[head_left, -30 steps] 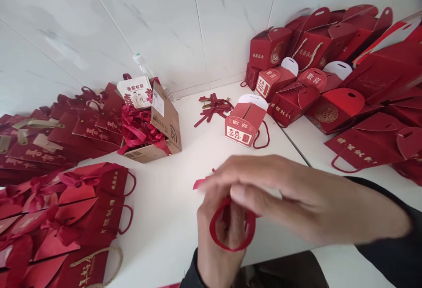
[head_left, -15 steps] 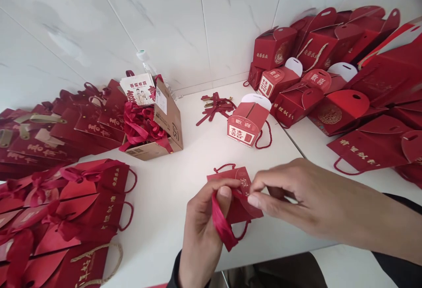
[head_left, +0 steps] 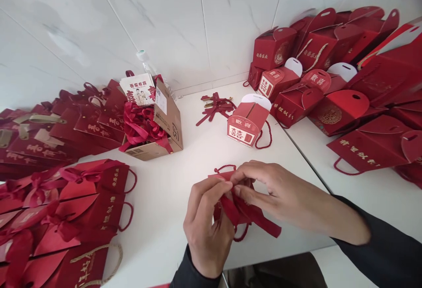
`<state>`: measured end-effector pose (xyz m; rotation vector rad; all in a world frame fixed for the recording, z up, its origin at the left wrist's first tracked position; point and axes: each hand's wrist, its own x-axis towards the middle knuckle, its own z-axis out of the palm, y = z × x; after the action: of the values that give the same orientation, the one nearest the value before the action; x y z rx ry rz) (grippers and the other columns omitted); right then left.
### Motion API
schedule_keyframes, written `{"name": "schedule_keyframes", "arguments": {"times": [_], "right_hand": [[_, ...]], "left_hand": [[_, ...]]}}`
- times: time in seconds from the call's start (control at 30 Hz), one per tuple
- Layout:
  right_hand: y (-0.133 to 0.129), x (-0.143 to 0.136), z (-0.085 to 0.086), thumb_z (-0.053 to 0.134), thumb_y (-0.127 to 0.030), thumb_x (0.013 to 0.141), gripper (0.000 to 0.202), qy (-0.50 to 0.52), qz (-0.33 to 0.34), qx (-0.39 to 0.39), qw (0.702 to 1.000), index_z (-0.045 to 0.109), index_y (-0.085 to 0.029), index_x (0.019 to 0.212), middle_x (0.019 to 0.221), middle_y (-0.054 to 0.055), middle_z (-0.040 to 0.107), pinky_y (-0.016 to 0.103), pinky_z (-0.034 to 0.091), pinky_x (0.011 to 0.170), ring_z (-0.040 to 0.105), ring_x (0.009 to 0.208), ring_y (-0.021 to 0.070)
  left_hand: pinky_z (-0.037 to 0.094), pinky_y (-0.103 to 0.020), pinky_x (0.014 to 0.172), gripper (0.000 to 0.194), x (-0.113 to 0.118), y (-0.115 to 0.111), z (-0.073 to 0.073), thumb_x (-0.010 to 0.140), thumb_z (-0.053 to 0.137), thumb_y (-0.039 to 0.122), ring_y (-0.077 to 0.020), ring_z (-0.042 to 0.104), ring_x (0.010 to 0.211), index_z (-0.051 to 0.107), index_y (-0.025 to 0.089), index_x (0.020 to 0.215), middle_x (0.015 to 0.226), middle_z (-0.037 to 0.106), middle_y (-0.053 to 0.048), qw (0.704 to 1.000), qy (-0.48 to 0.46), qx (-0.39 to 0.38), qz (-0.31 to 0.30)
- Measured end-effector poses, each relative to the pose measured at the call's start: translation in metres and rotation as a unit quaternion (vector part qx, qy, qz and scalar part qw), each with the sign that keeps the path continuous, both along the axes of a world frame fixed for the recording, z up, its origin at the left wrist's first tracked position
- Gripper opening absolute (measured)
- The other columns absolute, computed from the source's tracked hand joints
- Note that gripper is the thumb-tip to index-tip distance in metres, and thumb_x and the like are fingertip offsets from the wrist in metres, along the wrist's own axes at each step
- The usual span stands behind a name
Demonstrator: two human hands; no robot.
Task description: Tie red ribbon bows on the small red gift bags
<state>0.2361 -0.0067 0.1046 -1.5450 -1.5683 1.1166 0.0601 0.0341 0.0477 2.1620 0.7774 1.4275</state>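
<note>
Close to the table's front edge, a small red gift box with a cord handle sits mostly hidden under both hands. A dark red ribbon runs across its top, and one loose end points to the lower right. My left hand is closed on the ribbon, thumb and fingers pinched over the box. From the right, my right hand meets it, its fingertips pinching the ribbon too. The fingertips of both hands almost touch, and the exact crossing of the ribbon between them is hidden.
A cardboard box of red ribbons stands at back left. Left of it are ribbon-tied boxes and red bags. A red-and-white box stands ahead, beside loose red strips. Many red boxes crowd the right.
My right hand has moved left to meet my left hand. My left hand has turned over, fingers now on top. The ribbon's loose end has swung from the lower left to the lower right.
</note>
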Motion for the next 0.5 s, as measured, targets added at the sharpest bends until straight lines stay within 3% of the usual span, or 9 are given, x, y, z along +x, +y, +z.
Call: {"name": "schedule_keyframes", "arguments": {"times": [0.17,0.37,0.5], "right_hand": [[-0.004,0.002,0.003,0.056,-0.028,0.102,0.012,0.056,-0.025,-0.046,0.997,0.065,-0.025,0.095,0.086,-0.006,0.067,0.023,0.038,0.050,0.051,0.060,0.0094],[-0.009,0.003,0.004,0.058,-0.029,0.102,0.014,0.105,-0.087,-0.043,0.990,0.060,-0.025,0.089,0.082,-0.005,0.062,0.024,0.043,0.063,0.057,0.077,0.0127],[-0.010,0.003,-0.005,0.059,-0.042,0.103,0.018,0.139,-0.062,-0.078,0.985,0.064,-0.026,0.099,0.090,-0.003,0.065,0.025,0.047,0.070,0.059,0.082,0.0135]], "left_hand": [[0.055,-0.019,0.077,0.030,-0.002,-0.004,-0.005,0.087,0.060,-0.008,-0.0106,0.066,0.093,0.068,0.018,0.101,0.102,0.067,-0.002,0.999,-0.012,-0.041,-0.004],[0.054,-0.020,0.072,0.021,0.001,-0.015,-0.013,0.091,0.064,0.004,-0.0122,0.066,0.088,0.066,0.022,0.101,0.096,0.066,-0.001,0.991,-0.038,-0.130,-0.004],[0.055,-0.022,0.075,0.017,0.004,-0.022,-0.013,0.093,0.064,0.008,-0.0137,0.065,0.090,0.066,0.024,0.100,0.097,0.066,-0.001,0.978,-0.091,-0.189,0.014]]}}
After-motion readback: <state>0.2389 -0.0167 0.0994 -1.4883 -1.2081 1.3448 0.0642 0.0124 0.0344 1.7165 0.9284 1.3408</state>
